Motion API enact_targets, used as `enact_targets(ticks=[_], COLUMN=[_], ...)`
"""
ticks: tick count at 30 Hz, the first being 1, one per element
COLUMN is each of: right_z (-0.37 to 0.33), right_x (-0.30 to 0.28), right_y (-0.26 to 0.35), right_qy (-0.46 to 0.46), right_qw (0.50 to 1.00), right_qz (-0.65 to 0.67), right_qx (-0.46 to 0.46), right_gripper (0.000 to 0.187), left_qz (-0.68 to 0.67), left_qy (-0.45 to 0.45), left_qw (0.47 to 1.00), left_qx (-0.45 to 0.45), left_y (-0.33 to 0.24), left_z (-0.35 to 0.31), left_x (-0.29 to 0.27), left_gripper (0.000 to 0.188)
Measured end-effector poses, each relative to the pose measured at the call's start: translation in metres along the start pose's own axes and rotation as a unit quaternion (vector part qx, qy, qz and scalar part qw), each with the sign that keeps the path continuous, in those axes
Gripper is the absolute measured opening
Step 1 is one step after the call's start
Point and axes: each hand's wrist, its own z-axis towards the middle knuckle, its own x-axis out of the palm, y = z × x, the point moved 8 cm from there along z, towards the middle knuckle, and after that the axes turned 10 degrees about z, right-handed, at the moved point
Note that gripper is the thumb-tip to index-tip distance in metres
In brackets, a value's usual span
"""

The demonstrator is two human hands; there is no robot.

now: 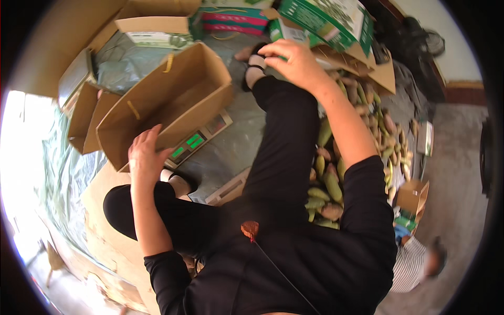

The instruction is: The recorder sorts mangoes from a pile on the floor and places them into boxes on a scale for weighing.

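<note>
A long, empty-looking brown cardboard box (170, 89) with yellow cord handles rests on a digital scale (194, 142) with lit green displays. My left hand (146, 152) is at the near side of this box, its fingers by the rim and its thumb apart. Whether it touches the cardboard I cannot tell. Farther off to the right, my right hand (294, 62) hovers over my right shin and foot. Its fingers reach left with the thumb held away, and nothing shows in them. A heap of long green and pinkish-brown fruits or tubers (331, 184) lies beside my right leg.
Open printed cartons (157, 39) stand at the back. A green printed box (328, 23) leans above the heap at the far right. Another brown box (86, 118) sits left of the scale. At lower right is a person in a striped top (409, 268).
</note>
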Motion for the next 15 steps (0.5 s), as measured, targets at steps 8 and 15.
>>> enact_targets(ticks=[8,15], right_z=[-0.203,-0.416], right_x=[-0.041,0.089], right_y=[-0.137,-0.205], right_qy=[-0.072,0.217], right_qw=[0.950,0.827], right_qz=[-0.109,-0.221], right_qx=[0.285,0.469], right_gripper=[0.020,0.020], left_qz=[0.057,0.038], left_qy=[0.085,0.082], left_qw=[0.994,0.994], left_qx=[-0.047,-0.062], left_y=[0.028,0.009], left_z=[0.013,0.012], left_x=[0.035,0.021], left_gripper=[0.034,0.025])
